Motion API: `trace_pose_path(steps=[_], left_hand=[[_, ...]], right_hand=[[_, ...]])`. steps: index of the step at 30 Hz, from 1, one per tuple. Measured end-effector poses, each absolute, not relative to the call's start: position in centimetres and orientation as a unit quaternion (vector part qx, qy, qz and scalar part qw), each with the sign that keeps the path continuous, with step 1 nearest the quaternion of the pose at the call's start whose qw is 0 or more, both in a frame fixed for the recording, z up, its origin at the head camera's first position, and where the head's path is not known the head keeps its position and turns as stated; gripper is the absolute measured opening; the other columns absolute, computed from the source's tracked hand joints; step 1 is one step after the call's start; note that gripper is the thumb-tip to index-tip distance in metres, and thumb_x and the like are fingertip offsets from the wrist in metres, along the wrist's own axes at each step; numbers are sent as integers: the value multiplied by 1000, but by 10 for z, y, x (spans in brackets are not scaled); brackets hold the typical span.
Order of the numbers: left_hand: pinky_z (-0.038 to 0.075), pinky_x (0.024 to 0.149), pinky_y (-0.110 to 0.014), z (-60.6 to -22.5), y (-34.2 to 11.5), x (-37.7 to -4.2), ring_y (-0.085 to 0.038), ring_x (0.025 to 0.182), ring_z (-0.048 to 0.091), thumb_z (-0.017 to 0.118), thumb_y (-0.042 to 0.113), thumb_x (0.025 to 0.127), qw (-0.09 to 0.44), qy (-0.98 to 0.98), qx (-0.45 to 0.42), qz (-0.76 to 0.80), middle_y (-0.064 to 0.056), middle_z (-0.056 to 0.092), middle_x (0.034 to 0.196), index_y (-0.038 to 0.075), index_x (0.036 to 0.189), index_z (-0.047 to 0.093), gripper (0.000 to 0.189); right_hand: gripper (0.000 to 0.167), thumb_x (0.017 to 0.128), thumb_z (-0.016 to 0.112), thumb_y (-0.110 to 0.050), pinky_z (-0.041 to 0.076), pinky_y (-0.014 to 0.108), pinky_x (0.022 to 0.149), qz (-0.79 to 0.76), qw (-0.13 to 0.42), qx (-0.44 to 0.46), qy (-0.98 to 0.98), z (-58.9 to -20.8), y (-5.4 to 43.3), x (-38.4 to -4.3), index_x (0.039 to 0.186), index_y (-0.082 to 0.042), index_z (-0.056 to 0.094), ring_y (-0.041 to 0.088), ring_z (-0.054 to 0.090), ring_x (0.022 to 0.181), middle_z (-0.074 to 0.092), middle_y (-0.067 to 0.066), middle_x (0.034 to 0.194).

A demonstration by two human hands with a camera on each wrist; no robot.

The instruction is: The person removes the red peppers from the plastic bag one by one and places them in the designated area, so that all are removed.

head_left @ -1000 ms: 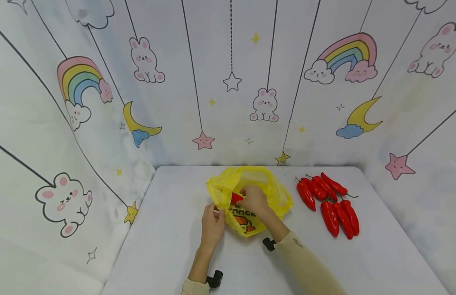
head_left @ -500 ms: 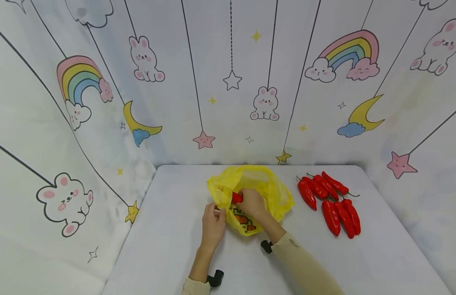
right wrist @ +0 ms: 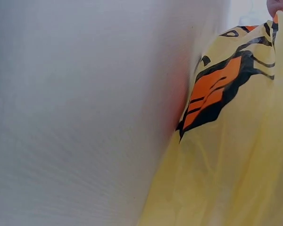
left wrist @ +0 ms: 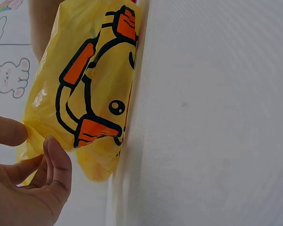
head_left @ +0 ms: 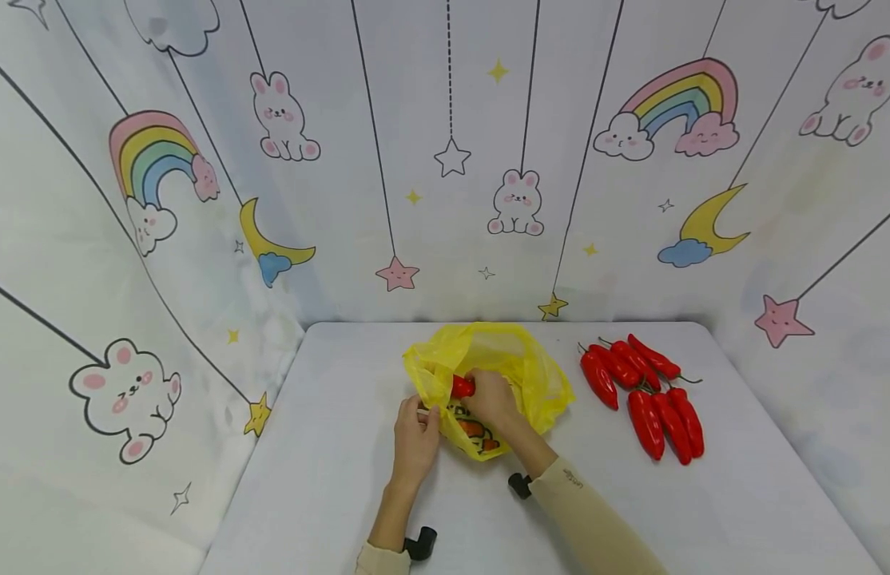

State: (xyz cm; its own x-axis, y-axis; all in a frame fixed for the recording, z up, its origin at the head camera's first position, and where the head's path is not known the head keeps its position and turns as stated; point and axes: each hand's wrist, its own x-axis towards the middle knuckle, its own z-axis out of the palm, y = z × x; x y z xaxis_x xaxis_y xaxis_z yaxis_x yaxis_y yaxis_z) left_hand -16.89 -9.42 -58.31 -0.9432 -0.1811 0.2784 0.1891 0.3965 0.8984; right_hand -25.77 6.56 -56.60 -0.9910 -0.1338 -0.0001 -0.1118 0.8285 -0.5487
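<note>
A yellow plastic bag with a printed cartoon lies on the white table, its mouth spread. My left hand pinches the bag's near left edge between thumb and fingers; the left wrist view shows this hand close up beside the orange and black print. My right hand reaches into the bag's mouth and grips a red chili pepper, whose end shows left of the fingers. The bag fills the right side of the right wrist view and hides the right hand there.
Several red chili peppers lie in a loose group on the table, right of the bag. A cartoon-printed cloth stands behind the table and along both sides. Black wrist cameras sit at the cuffs.
My right hand has moved slightly left and deeper into the bag with the red chili pepper, then stayed nearly still. The left hand keeps its hold on the bag's edge.
</note>
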Motion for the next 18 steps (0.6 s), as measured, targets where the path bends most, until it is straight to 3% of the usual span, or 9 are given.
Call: trace_pose_path(steps=[18], left_hand=[[55, 70, -25, -582, -93, -169, -14, 84, 60, 64, 14, 104, 163, -820, 1, -549, -6, 58, 108, 2, 129, 62, 28]], right_hand=[[40, 87, 85, -13, 61, 42, 84, -309, 8, -48, 950, -565, 73, -251, 123, -4, 71, 21, 64, 85, 72, 8, 106]])
